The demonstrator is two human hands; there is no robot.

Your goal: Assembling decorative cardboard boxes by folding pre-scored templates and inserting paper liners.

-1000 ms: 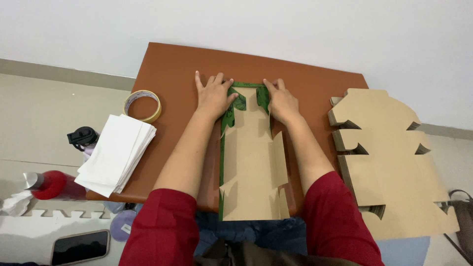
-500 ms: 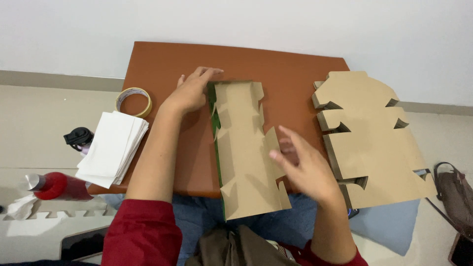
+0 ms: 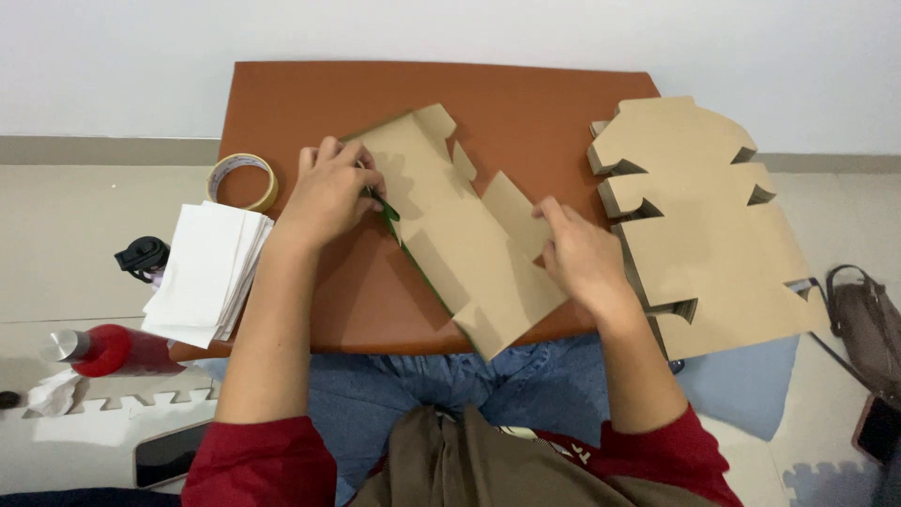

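Your left hand (image 3: pixel 330 192) pinches the left edge of the cardboard cutout (image 3: pixel 457 230), lying slanted on the brown board (image 3: pixel 526 103); your right hand (image 3: pixel 582 253) rests flat and open on its right flap. It looks light and stiff, yet the notched tabs probably crease easily, so grip the long edges.

green sheet (image 3: pixel 387 214): mostly hidden under the cardboard cutout (image 3: pixel 460 235); only a thin edge shows
left hand (image 3: pixel 328 188) fingers: tips tucked out of sight at the cutout's edge
phone (image 3: pixel 171 453): partly covered by a red sleeve
dark bag (image 3: pixel 868 324): cut off at right edge
black object (image 3: pixel 143 255): too small to tell
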